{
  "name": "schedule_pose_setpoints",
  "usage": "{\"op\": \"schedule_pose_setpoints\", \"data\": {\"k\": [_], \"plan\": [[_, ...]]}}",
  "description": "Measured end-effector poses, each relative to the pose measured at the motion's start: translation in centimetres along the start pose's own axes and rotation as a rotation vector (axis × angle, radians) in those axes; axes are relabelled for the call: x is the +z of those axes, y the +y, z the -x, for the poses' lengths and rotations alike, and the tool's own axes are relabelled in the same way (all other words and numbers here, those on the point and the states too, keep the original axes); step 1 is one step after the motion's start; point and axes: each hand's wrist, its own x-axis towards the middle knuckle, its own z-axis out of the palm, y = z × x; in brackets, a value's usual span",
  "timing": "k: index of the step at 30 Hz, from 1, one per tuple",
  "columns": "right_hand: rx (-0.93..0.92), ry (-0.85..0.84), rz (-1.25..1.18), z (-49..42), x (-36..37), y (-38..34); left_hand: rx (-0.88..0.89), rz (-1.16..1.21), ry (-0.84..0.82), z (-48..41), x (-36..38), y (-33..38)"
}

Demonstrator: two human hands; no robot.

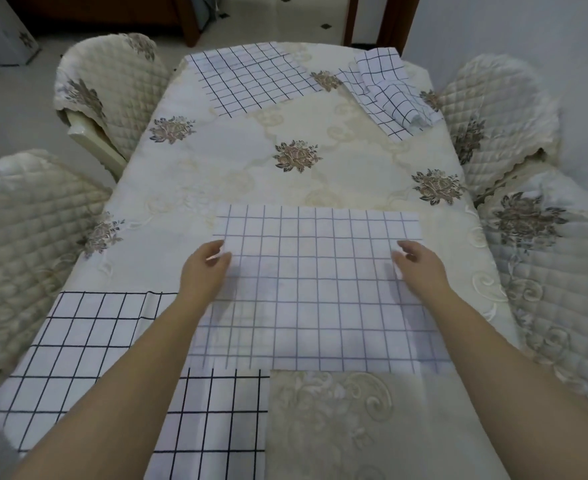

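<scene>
A white cloth with a thin grey grid (316, 289) lies flat on the table in front of me. Its far part appears folded over, with the folded edge running between my hands. My left hand (206, 268) pinches the cloth's left edge near that fold. My right hand (420, 265) pinches the right edge at the same height. Both forearms reach over the near part of the table.
A black-checked cloth (88, 368) lies at the near left. Another (251, 77) lies flat at the far end, and a crumpled one (389, 95) at the far right. The table (251, 157) has a cream floral cover. Quilted chairs (109, 88) flank both sides.
</scene>
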Motion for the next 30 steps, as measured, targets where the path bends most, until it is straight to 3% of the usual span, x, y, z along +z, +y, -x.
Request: {"op": "schedule_pose_setpoints", "data": {"k": [3,6,13,20,30], "plan": [[0.198,0.081,-0.304,0.9,-2.8,2.9,-0.186,0.26,0.041,0.8,-2.8,-1.6],[0.333,0.1,-0.423,0.6,-4.8,4.9,-0.299,0.348,0.039,0.4,-4.1,-2.6],[0.427,0.045,-0.276,-0.6,-6.3,5.0,-0.336,0.11,0.018,-2.3,-4.4,-2.8],[0.492,0.044,-0.282,-1.0,-4.6,3.9,-0.388,0.103,-0.084,-3.2,-3.8,-2.2],[0.454,0.067,-0.288,-1.6,-4.7,2.8,-0.471,0.191,-0.077,-3.3,-3.6,-0.6]]}}
